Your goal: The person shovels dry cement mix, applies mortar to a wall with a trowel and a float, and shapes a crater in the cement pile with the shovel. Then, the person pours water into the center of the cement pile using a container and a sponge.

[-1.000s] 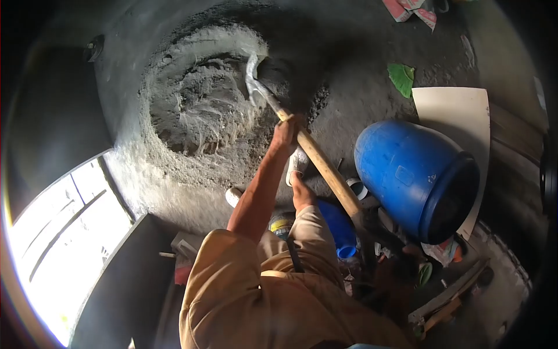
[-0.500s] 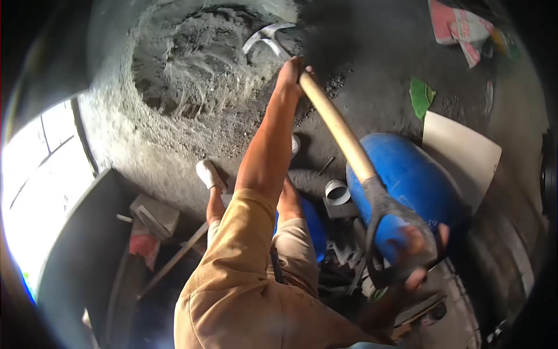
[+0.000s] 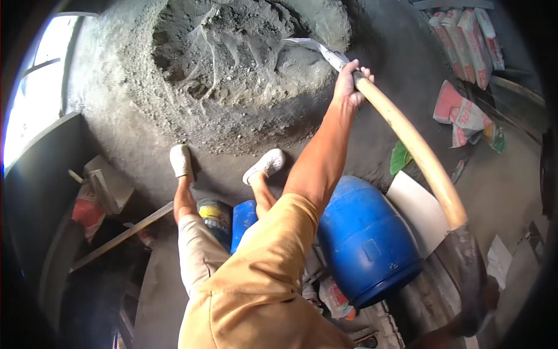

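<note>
A long shovel slants from the upper middle to the lower right, with its metal blade over a grey heap of wet-looking, gritty mix. My left hand is wrapped round the shaft just behind the blade, arm stretched out. At the lower right, my right hand is at the dark end handle, closed on it; shadow hides most of its fingers. Some grey mix lies around the blade, though how much it carries is unclear.
My feet in pale shoes stand at the heap's near edge. Beside my legs lies a big blue barrel, with a white sheet behind it. Paper sacks are stacked at the upper right. A wooden stick lies at left.
The view has shifted, bringing stacked sacks into sight. The shovel has swung right and turned so its blade shows edge-on. Both hands stay on it; my right hand is lower and farther right.
</note>
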A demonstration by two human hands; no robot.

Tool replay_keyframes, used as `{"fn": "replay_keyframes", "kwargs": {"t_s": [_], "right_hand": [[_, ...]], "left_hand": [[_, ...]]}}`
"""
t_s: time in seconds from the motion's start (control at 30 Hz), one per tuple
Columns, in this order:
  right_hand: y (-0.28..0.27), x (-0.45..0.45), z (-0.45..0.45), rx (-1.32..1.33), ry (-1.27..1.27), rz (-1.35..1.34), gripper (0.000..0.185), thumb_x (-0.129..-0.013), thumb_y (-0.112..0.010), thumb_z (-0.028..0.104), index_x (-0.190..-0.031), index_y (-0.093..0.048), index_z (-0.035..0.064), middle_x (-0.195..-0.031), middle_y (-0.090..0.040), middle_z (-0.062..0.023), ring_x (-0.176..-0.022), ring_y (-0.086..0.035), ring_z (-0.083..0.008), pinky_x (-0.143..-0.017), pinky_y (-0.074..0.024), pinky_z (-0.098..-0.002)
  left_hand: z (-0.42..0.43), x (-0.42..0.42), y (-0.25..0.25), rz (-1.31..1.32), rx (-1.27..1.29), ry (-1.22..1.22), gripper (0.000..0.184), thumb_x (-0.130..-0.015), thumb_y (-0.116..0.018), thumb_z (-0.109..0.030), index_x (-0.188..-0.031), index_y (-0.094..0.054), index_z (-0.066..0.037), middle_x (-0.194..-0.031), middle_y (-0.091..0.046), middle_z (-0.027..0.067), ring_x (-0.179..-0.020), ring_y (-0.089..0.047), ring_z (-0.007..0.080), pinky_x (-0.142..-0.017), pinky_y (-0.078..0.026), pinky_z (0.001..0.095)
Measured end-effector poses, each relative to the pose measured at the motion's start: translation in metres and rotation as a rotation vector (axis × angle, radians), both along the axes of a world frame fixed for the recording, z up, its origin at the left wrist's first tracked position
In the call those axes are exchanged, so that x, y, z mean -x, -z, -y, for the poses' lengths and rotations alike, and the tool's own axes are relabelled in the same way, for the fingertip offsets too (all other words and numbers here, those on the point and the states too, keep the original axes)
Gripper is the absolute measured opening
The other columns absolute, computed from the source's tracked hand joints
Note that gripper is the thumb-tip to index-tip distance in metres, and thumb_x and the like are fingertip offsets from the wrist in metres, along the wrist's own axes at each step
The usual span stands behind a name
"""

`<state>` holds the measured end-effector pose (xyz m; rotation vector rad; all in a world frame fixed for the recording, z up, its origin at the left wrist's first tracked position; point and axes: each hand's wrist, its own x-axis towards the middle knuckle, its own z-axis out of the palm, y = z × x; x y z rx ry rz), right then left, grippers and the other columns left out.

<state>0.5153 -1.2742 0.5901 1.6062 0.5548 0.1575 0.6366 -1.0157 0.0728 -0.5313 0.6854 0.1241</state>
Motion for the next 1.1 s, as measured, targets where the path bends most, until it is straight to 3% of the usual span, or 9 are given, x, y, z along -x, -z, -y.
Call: {"fn": "replay_keyframes", "kwargs": {"t_s": [0.07,0.13,0.17,0.3,0.43,0.6,0.83,0.97,1.1], "right_hand": [[0.013,-0.027,0.000,-0.136,0.463,0.191,0.019,-0.095,-0.048,0.020,-0.081,-0.057,0.0090,-0.088,-0.064,-0.0004,-0.077,-0.060,-0.0119,-0.067,-0.0441,-0.0281],[0.054,-0.048,-0.055,-1.390,-0.186,-0.716,0.020,-0.095,-0.048,0.016,-0.082,-0.055,0.0018,-0.094,-0.064,-0.0083,-0.083,-0.061,-0.0147,-0.071,-0.0456,-0.0299],[0.032,-0.059,-0.022,-1.198,-0.029,-0.452,0.022,-0.095,-0.047,0.014,-0.083,-0.053,-0.0042,-0.097,-0.064,-0.0162,-0.086,-0.062,-0.0211,-0.078,-0.0467,-0.0335],[0.009,-0.096,-0.073,-1.140,-0.284,-0.412,0.025,-0.096,-0.044,0.015,-0.088,-0.055,-0.0062,-0.095,-0.062,-0.0158,-0.089,-0.059,-0.0223,-0.080,-0.0455,-0.0324],[-0.037,-0.103,-0.080,-1.150,-0.121,-0.464,0.028,-0.096,-0.044,0.018,-0.090,-0.055,-0.0067,-0.094,-0.061,-0.0141,-0.090,-0.057,-0.0225,-0.082,-0.0443,-0.0321],[0.002,-0.052,-0.125,-1.288,0.035,-1.101,0.037,-0.095,-0.046,0.030,-0.093,-0.054,-0.0067,-0.089,-0.056,-0.0103,-0.091,-0.054,-0.0204,-0.082,-0.0415,-0.0319],[-0.006,0.015,-0.105,-1.272,0.058,-0.548,0.029,-0.082,-0.058,0.023,-0.074,-0.046,-0.0020,-0.072,-0.047,-0.0106,-0.071,-0.051,-0.0234,-0.076,-0.0472,-0.0379],[0.028,0.063,-0.092,-1.367,0.129,-0.613,0.014,-0.078,-0.056,0.005,-0.072,-0.046,-0.0018,-0.071,-0.048,-0.0103,-0.070,-0.052,-0.0249,-0.073,-0.0492,-0.0385],[0.016,0.112,-0.065,-1.218,0.100,-0.535,0.018,-0.082,-0.058,0.010,-0.072,-0.049,-0.0017,-0.069,-0.054,-0.0127,-0.067,-0.057,-0.0248,-0.068,-0.0489,-0.0366]], "left_hand": [[-0.001,-0.010,0.022,0.044,0.024,-0.015,0.016,-0.085,-0.059,-0.014,-0.086,-0.045,-0.006,-0.069,-0.052,0.0070,-0.061,-0.055,0.0198,-0.061,-0.053,0.0367],[-0.011,-0.008,0.071,0.053,0.004,-0.027,0.012,-0.084,-0.055,-0.010,-0.088,-0.044,-0.006,-0.067,-0.051,0.0062,-0.059,-0.053,0.0193,-0.060,-0.052,0.0369],[-0.023,-0.006,0.065,0.077,0.061,-0.011,0.009,-0.085,-0.052,-0.008,-0.088,-0.044,-0.006,-0.068,-0.050,0.0063,-0.061,-0.053,0.0191,-0.062,-0.052,0.0374],[-0.028,-0.016,0.062,0.052,0.057,-0.067,0.008,-0.086,-0.050,-0.009,-0.088,-0.043,-0.004,-0.072,-0.047,0.0068,-0.063,-0.052,0.0187,-0.066,-0.052,0.0377],[-0.042,0.019,0.036,-0.004,0.086,-0.154,0.008,-0.087,-0.049,-0.011,-0.087,-0.043,-0.005,-0.073,-0.047,0.0066,-0.064,-0.051,0.0188,-0.065,-0.051,0.0378],[-0.047,0.057,0.048,0.003,0.071,-0.050,0.008,-0.088,-0.048,-0.013,-0.089,-0.042,-0.007,-0.071,-0.047,0.0047,-0.062,-0.052,0.0179,-0.064,-0.051,0.0392],[-0.036,0.108,0.027,-0.044,0.032,0.022,0.010,-0.088,-0.050,-0.012,-0.090,-0.045,-0.005,-0.068,-0.048,0.0067,-0.059,-0.054,0.0192,-0.058,-0.052,0.0404],[-0.025,0.135,0.049,-0.100,0.000,0.160,0.011,-0.088,-0.049,-0.014,-0.086,-0.043,-0.005,-0.071,-0.048,0.0070,-0.060,-0.053,0.0204,-0.060,-0.053,0.0384],[-0.022,0.165,0.029,-0.101,-0.059,0.250,0.011,-0.088,-0.049,-0.013,-0.088,-0.043,-0.004,-0.071,-0.047,0.0069,-0.059,-0.053,0.0202,-0.057,-0.053,0.0390]]}}
